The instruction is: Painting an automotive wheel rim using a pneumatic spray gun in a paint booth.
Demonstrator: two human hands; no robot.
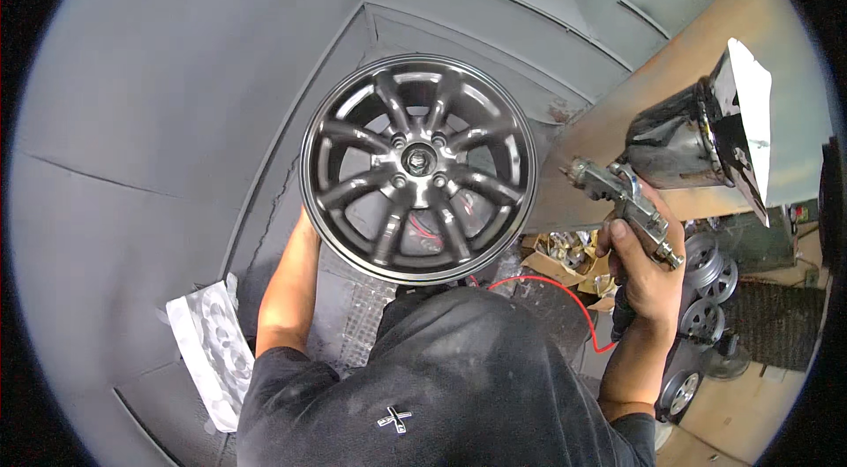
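A glossy dark grey multi-spoke wheel (pixel 419 177) faces up in front of my body. My left hand (pixel 307 227) reaches to its lower left edge and passes behind the rim, so its fingers are hidden. To the right of the wheel, my right hand (pixel 648 277) is closed around a metal spray gun (pixel 633 207), its nozzle pointing left toward the wheel. A paint-stained metal cup (pixel 666 140) is tilted on the gun. Around the cup's rim sits a white sheet (pixel 750 105) with dark stains.
A red hose (pixel 569 289) curves below the wheel toward my right forearm. Cardboard boxes (pixel 556 262) with small parts stand beyond it. Several more wheels (pixel 703 320) are stacked at the lower right. Grey walls (pixel 168 114) enclose the left side, with a white patterned sheet (pixel 212 352) at lower left.
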